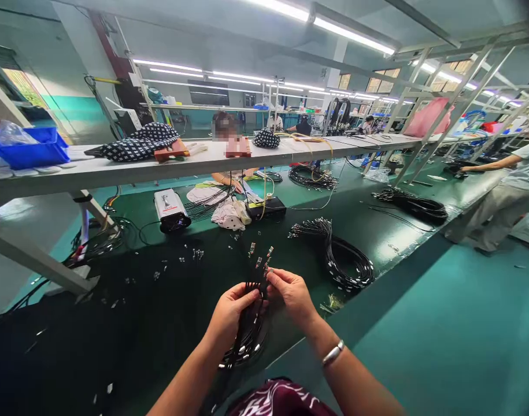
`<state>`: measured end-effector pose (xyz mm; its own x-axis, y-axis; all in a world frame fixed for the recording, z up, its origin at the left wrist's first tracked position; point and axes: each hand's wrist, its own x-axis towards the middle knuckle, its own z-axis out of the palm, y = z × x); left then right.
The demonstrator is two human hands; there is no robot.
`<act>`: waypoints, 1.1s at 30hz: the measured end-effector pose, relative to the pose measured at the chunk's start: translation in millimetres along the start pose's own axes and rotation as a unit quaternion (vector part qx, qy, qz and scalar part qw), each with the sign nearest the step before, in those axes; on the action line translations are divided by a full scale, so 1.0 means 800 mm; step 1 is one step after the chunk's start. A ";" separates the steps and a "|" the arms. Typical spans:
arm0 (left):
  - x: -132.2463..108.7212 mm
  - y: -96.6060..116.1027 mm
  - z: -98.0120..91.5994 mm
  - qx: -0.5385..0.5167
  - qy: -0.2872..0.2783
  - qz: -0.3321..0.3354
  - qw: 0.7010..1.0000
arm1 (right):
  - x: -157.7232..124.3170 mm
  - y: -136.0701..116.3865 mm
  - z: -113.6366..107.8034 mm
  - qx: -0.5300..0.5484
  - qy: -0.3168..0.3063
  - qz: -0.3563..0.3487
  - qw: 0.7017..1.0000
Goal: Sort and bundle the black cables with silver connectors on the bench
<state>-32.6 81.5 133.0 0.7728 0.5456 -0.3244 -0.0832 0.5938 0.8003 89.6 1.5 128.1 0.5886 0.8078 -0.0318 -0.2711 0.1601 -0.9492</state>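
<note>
My left hand (230, 315) is closed around a bundle of thin black cables (249, 335) that loops down toward my lap. Several cable ends with small metal terminals (261, 257) stick up above my fingers. My right hand (292, 292) pinches the top of the same bundle just right of the left hand, and a metal bracelet (332, 353) sits on its wrist. Both hands hover over the near edge of the dark green workbench (169, 300).
A coil of black terminated cables (344, 260) lies right of my hands, with more coils (414, 205) farther along. A white and black device (171, 211), a black box (266, 207) and scattered loose terminals (195, 253) lie ahead. Across the bench sits a person; another person (507, 185) leans in at the right.
</note>
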 end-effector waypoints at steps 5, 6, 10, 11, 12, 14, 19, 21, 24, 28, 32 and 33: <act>0.001 0.000 0.001 0.020 -0.015 -0.015 1.000 | 0.001 -0.003 -0.002 -0.003 0.004 -0.002 1.000; 0.002 -0.001 0.002 0.017 -0.019 -0.019 0.999 | 0.000 -0.003 -0.002 -0.002 0.004 0.002 1.000; 0.004 -0.001 0.001 -0.016 -0.010 -0.044 0.999 | 0.000 -0.002 -0.006 0.006 0.015 -0.002 1.000; 0.006 -0.001 0.000 -0.025 -0.001 -0.048 0.999 | 0.000 -0.003 -0.007 0.010 0.027 -0.006 1.000; 0.007 -0.001 -0.002 -0.032 0.008 -0.049 0.998 | 0.000 -0.003 -0.009 0.014 0.040 -0.010 0.999; 0.010 0.000 -0.007 -0.037 0.019 -0.054 0.998 | 0.000 -0.006 -0.011 0.025 0.059 -0.015 0.998; 0.011 -0.001 -0.020 -0.013 0.004 -0.056 0.998 | 0.000 -0.014 -0.008 0.048 0.045 -0.021 0.998; 0.011 -0.002 -0.021 -0.007 -0.005 -0.058 0.998 | 0.001 -0.016 -0.004 0.057 0.037 -0.019 0.997; 0.011 -0.005 -0.021 -0.004 -0.012 -0.070 0.997 | 0.003 -0.017 0.000 0.058 0.036 -0.017 0.997; 0.012 -0.006 -0.019 -0.006 -0.026 -0.084 0.996 | 0.006 -0.015 -0.001 0.047 0.034 -0.015 0.998; 0.012 -0.008 -0.016 -0.001 -0.040 -0.083 0.996 | 0.008 -0.013 -0.005 0.030 0.024 -0.020 0.999; 0.012 -0.008 -0.015 0.000 -0.041 -0.081 0.996 | 0.008 -0.012 -0.006 0.030 0.025 -0.020 0.999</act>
<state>-32.2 90.0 118.8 0.8248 0.3923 -0.4072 0.0472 0.6699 0.7410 99.5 2.1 135.6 0.6369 0.7709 -0.0105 -0.2901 0.2271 -0.9296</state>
